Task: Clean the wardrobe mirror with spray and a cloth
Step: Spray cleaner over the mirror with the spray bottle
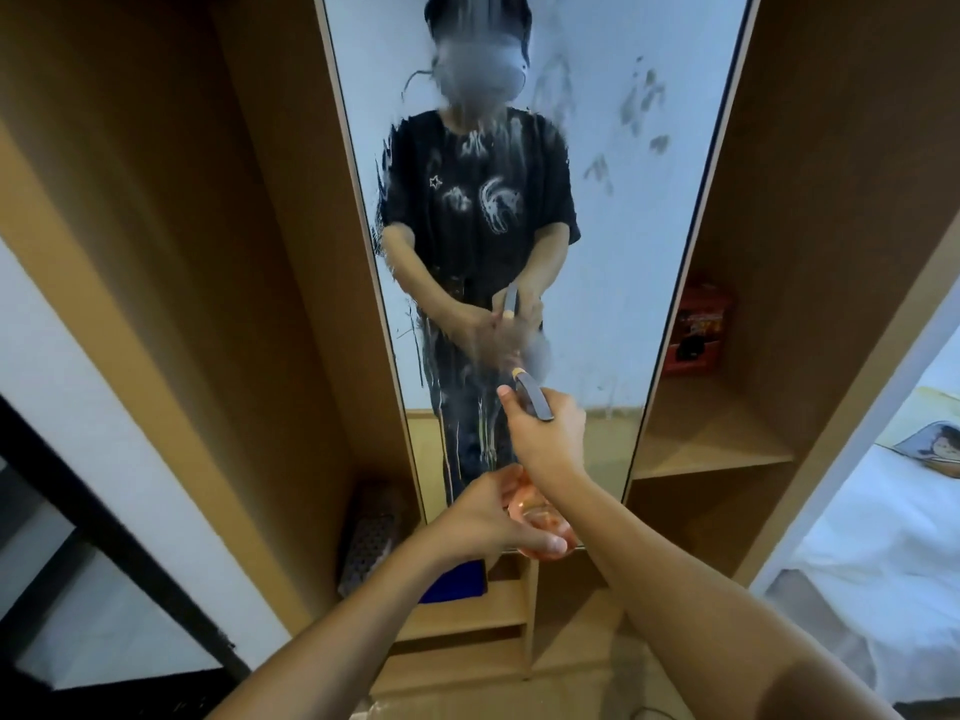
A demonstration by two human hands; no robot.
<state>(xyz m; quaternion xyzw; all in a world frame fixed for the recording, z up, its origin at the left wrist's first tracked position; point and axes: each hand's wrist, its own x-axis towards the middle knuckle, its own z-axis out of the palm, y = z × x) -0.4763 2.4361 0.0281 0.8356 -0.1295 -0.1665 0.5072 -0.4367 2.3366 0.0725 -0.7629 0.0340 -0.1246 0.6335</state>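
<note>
**Spraying the lower mirror, bottle held in both hands**

The mirror [597, 252] stands as the tall middle panel of the wardrobe [831, 252], wet with streaks that run down its centre and smudges toward its upper right; the spray bottle [540, 517] sits just in front of its lower part, its nozzle aimed at the glass; the right hand [545, 433] curls round the spray head, one fingertip out beside the trigger, while the left hand [488, 517] cups the orange body of the bottle from the side, fingers wrapped round it, thumb under the base; no cloth can be surely told, though a blue thing [457, 584] lies on the low shelf beneath the hands.

What could go wrong, as I judge it: more spray on glass already running would send liquid down onto the wooden frame and the shelf below; left unwiped, the streaks could dry into marks; a wet bottle might slip if one hand lets go to reach for the cloth.

Room is narrow sideways; the mirror's edges meet wooden sides close on both flanks, with a red box [701, 324] on the right shelf and a bed [883, 537] beyond; upward the glass is open for wiping.
</note>
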